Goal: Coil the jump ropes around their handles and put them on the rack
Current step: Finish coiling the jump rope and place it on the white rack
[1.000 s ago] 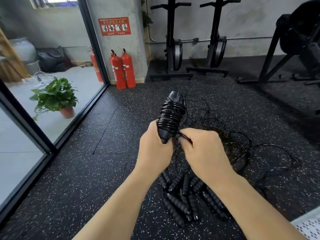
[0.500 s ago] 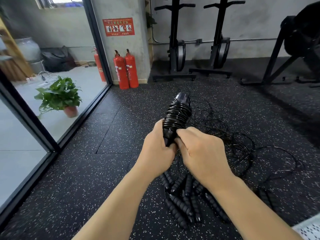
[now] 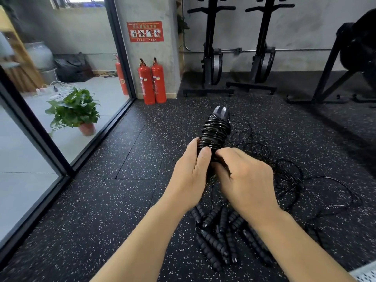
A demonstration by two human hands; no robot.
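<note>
A black jump rope bundle (image 3: 215, 131), its handles wrapped in glossy coils of cord, stands upright in front of me. My left hand (image 3: 191, 176) grips its lower end, thumb pressed on the coils. My right hand (image 3: 244, 180) pinches the cord at the bottom of the coils, right beside the left thumb. On the floor below lie several more black ribbed handles (image 3: 215, 237) in a heap, with loose black cords (image 3: 284, 171) tangled to the right. No rack for the ropes is recognisable in view.
Two red fire extinguishers (image 3: 152, 82) stand by a concrete pillar. A glass partition (image 3: 67, 127) runs along the left with a potted plant (image 3: 75, 110) behind it. Black exercise machines (image 3: 211, 58) line the back wall. A white perforated edge (image 3: 364, 273) shows at bottom right.
The bundle and both hands have drifted slightly right and lower in view. My right hand moved in closer against the left thumb at the bottom of the coils.
</note>
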